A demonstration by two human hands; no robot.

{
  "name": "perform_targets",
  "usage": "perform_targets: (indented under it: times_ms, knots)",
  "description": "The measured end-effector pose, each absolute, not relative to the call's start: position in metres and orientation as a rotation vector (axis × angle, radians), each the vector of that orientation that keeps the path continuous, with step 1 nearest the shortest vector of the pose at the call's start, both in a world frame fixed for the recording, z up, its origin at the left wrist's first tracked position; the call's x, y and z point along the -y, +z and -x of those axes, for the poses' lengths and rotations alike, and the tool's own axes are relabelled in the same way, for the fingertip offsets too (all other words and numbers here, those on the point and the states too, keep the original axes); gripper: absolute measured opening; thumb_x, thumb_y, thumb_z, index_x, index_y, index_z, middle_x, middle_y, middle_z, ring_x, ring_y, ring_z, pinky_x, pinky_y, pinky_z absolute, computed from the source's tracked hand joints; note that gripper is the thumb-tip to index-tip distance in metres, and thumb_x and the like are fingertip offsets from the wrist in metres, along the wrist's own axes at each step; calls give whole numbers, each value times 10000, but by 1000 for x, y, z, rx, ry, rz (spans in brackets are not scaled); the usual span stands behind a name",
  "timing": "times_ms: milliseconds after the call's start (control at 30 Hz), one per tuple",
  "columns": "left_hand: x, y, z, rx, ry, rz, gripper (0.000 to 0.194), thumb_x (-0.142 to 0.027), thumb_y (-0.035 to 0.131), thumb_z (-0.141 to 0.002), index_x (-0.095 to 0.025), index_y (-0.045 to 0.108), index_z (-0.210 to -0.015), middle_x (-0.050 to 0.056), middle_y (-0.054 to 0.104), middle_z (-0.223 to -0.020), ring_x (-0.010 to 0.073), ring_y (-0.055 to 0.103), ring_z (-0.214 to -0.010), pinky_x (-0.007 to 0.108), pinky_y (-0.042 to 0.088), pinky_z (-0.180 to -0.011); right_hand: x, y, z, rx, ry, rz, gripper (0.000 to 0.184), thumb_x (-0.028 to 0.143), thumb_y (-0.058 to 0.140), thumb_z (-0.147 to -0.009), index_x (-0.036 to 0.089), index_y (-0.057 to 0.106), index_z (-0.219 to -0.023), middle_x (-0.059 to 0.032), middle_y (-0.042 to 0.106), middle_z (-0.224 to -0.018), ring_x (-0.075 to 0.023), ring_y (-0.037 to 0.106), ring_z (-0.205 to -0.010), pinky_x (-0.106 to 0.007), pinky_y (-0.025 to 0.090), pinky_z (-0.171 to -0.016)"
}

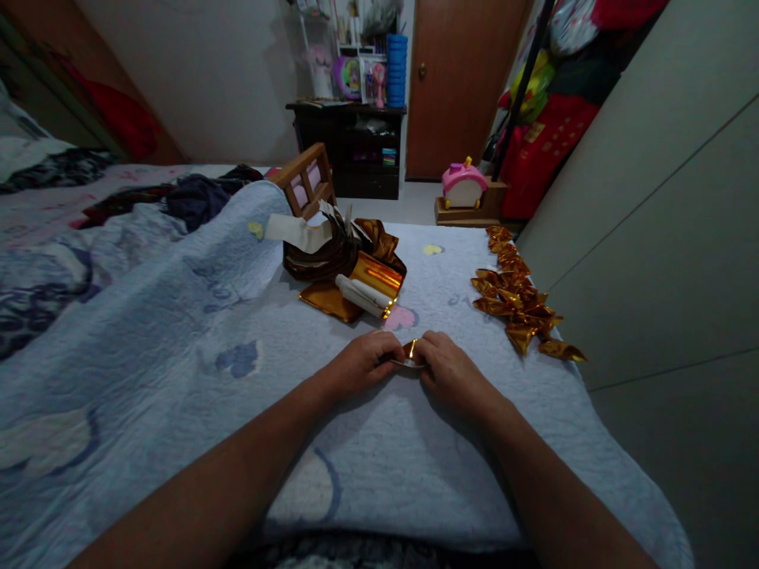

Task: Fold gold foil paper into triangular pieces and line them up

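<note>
Between my two hands is a small sheet of gold foil paper [409, 363], its shiny side partly showing and a pale edge toward me. My left hand [366, 359] pinches its left end and my right hand [446, 365] grips its right end, fingers curled in on both. Most of the sheet is hidden by my fingers. Just beyond my hands lies a loose stack of gold foil sheets [379, 273] with white backs, some curled over. Over to the right, along the edge, sits a row of folded gold foil pieces [513, 300].
A pale blue quilt [237, 411] with heart prints covers the surface under my hands. Rumpled clothes [198, 197] lie at the left. A wooden frame [305, 182] stands behind the stack. Farther back are a dark cabinet [349, 154], a door [462, 87] and a pink toy [464, 186]. A pale panel [670, 237] rises at right.
</note>
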State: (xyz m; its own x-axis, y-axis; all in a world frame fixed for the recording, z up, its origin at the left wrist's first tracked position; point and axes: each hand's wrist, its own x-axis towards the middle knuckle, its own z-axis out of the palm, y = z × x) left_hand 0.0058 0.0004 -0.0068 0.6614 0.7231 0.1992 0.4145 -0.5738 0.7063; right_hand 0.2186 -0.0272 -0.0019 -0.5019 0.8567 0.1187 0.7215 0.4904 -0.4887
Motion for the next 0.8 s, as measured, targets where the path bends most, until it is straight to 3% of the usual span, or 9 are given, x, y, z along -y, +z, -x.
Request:
perform_targets:
  times_ms: [267,367,467,800]
  knots:
    - [7,-10,-14,-816,674,-2344,79,-148,611,-907,-181,642,-843,23,636,-830,174,581,-846,287,446,-803,17,-8,-223,2372,343,1303,248,-36,511,-843,190,614,-851,-62,609,-906,-212,488,-870,-318,388,-781]
    - [11,-10,-17,-814,718,-2293,93,-105,598,-878,-190,633,-883,44,618,-977,177,591,-923,284,476,-825,14,-9,-225,2347,334,1283,245,-32,516,-855,192,613,-836,-57,610,-892,-209,498,-864,-310,389,-763]
    - [13,-9,-20,-889,765,-2250,256,-47,590,-801,-201,607,-1005,54,587,-1075,188,584,-975,300,494,-845,12,-11,-225,2311,344,1266,244,-30,520,-851,194,616,-832,-52,614,-892,-204,507,-862,-306,393,-762]
    - [4,-16,-15,-988,717,-2392,125,-70,628,-824,-186,649,-862,42,689,-901,205,594,-901,339,466,-860,18,-4,-225,2373,400,1288,194,14,527,-790,175,607,-863,-86,624,-970,-216,528,-922,-333,412,-820]
